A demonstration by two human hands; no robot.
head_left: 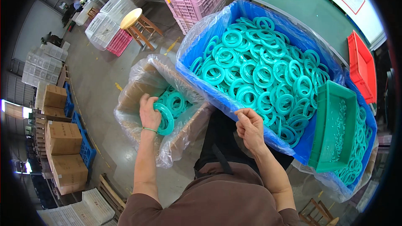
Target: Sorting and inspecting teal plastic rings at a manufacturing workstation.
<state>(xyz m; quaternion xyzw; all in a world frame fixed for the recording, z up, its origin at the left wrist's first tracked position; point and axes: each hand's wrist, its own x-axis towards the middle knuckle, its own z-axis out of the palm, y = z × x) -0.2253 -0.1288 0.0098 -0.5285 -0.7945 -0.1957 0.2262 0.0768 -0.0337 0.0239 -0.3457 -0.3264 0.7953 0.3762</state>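
Observation:
My left hand (149, 112) grips a teal plastic ring (166, 121) by its edge, over a cardboard box (142, 84) lined with clear plastic film. More teal rings (173, 100) lie inside that box. My right hand (250, 127) is closed in a pinch beside the near rim of a big blue bin (234, 108); whatever its fingers hold, if anything, is too small to make out. A heap of the same rings (264, 73) fills the blue bin. A green tray (335, 129) with small light scraps in it rests across the bin's right part.
Behind the bin stands a green table (293, 2), with a red crate (362, 67) at the right. Stacked pink crates (197, 2) and a wooden stool (136, 23) are farther off. Cardboard cartons (65, 155) on blue pallets (83, 142) stand at the left.

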